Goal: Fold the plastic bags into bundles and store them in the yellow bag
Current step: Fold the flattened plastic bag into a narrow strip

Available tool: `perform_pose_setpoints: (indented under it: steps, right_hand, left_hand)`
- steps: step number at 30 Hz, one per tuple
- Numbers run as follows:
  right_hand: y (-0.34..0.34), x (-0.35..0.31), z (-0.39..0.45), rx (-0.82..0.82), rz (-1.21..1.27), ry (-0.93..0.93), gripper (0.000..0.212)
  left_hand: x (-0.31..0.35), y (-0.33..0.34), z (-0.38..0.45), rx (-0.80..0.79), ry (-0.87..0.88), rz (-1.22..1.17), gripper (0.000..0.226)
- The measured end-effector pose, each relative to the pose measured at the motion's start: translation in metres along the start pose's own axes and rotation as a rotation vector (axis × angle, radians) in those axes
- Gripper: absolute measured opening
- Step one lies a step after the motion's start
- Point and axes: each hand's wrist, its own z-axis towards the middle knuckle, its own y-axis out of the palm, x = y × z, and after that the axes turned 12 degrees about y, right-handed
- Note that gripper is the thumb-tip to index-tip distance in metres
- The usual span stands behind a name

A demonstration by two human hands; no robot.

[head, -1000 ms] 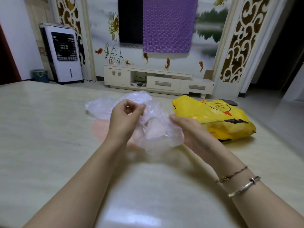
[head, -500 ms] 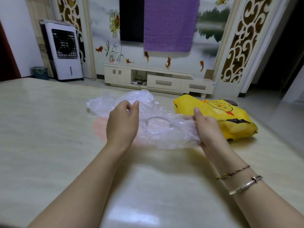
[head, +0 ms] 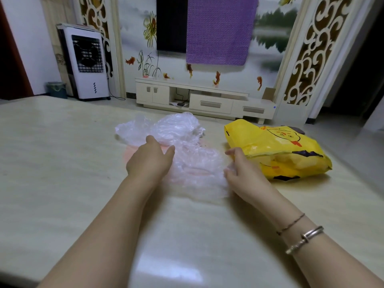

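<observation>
The right hand [head: 243, 173] pinches the right edge of a clear plastic bag [head: 197, 171] between curled fingers and thumb, lifting that edge slightly off the table [head: 62, 163]. The left hand [head: 149, 161] lies on the bag's left part, fingers straight and close together, palm down, pressing the film flat. Held this way, one hand seems to anchor the thin sheet while the other draws it taut, likely to smooth it before the first fold; no fold is yet visible. The bag is spread near the table's middle, toward the far edge. Behind it, touching or overlapping it, a crumpled heap of more clear plastic bags [head: 166, 129] waits, with something pale pink showing through underneath. Just right of the pinching hand lies the yellow bag [head: 276, 150], on its side near the table's right edge, printed with a cartoon face; its mouth faces left toward the hands, handy for dropping bundles in. Lumps already show inside it.
</observation>
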Motion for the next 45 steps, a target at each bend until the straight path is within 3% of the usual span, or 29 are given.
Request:
perform_pose_setpoints:
  steps: [3,6,9,12,16,19,21,25,28,31,34,37,39,43,44,45]
  right_hand:
    - [-0.005,-0.003,-0.01,0.146,-0.345,-0.089,0.046]
    - [-0.007,-0.015,-0.018,0.253,-0.447,-0.249,0.039]
    - [0.001,-0.018,-0.021,0.036,-0.299,-0.349,0.041]
    - [0.015,-0.01,-0.019,-0.273,-0.431,-0.325,0.061]
    - [0.011,0.001,-0.013,-0.436,-0.542,-0.219,0.074]
    - [0.004,0.004,-0.013,-0.454,-0.528,-0.219,0.079]
    - [-0.002,0.003,-0.014,-0.421,-0.45,-0.237,0.084]
    - [-0.014,-0.002,-0.016,-0.279,-0.216,-0.377,0.078]
    - [-0.013,-0.003,-0.017,-0.283,-0.196,-0.447,0.053]
    - [-0.004,-0.005,-0.017,-0.256,-0.246,-0.457,0.035]
    - [0.006,-0.006,-0.014,-0.075,-0.328,-0.486,0.019]
    - [0.012,-0.004,-0.009,0.017,-0.139,-0.413,0.005]
    - [0.013,-0.003,-0.005,0.021,0.046,-0.29,0.01]
    - [0.016,-0.001,0.002,-0.015,0.279,-0.063,0.019]
    - [0.016,-0.001,0.003,-0.014,0.286,-0.038,0.022]
    - [0.017,-0.001,0.004,-0.013,0.28,-0.023,0.025]
  left_hand:
    - [-0.003,-0.002,0.0,-0.023,0.138,0.098,0.037]
    - [-0.008,-0.006,0.004,-0.064,0.381,-0.123,0.013]
    - [-0.014,-0.006,0.002,-0.344,0.43,-0.251,0.028]
    - [-0.022,-0.004,0.001,-0.639,0.326,-0.039,0.066]
    - [-0.026,-0.011,-0.001,-0.79,0.305,0.176,0.085]
    - [-0.028,-0.01,-0.001,-0.759,0.314,0.171,0.093]
    - [-0.029,-0.009,0.003,-0.633,0.311,0.036,0.09]
    - [-0.027,-0.017,0.007,-0.362,0.374,-0.317,0.037]
    - [-0.023,-0.021,0.004,-0.399,0.358,-0.443,0.018]
    - [-0.022,-0.021,0.002,-0.511,0.318,-0.394,0.022]
    - [-0.023,-0.022,0.003,-0.548,0.27,-0.342,0.051]
    - [-0.022,-0.023,0.001,-0.597,0.27,-0.32,0.072]
    - [-0.023,-0.022,0.0,-0.603,0.285,-0.293,0.06]
    - [-0.029,-0.018,0.004,-0.458,0.305,-0.377,0.012]
    - [-0.03,-0.019,0.005,-0.422,0.291,-0.411,0.005]
    - [-0.03,-0.018,0.006,-0.397,0.272,-0.436,0.015]
